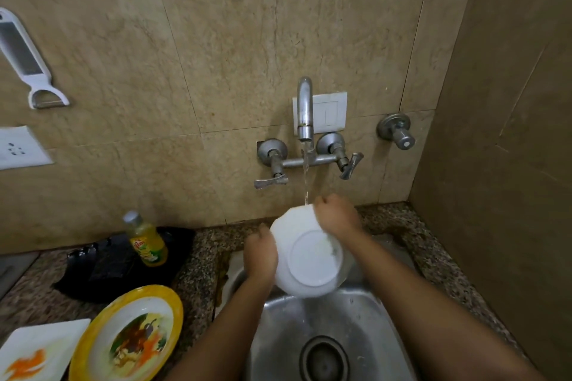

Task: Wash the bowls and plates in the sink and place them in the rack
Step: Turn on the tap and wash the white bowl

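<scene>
Tiled wall (pixel 216 56), granite counter (pixel 198 244) and steel sink (pixel 356 334): rinsing stage
Yellow-rimmed plate (pixel 130 334) and square white plate (pixel 37 349) lie on the counter at left; the tap (pixel 305 108) runs onto a white bowl (pixel 312 257) held above the basin, tilted with its foot towards the camera. Left hand (pixel 260 254) curls round the left rim; right hand (pixel 337 213) grips the upper right rim, fingers closed on it. Probably rigid, fairly light, breakable and slick when wet, so opposed holds at the rim look safer than the smooth wall
</scene>
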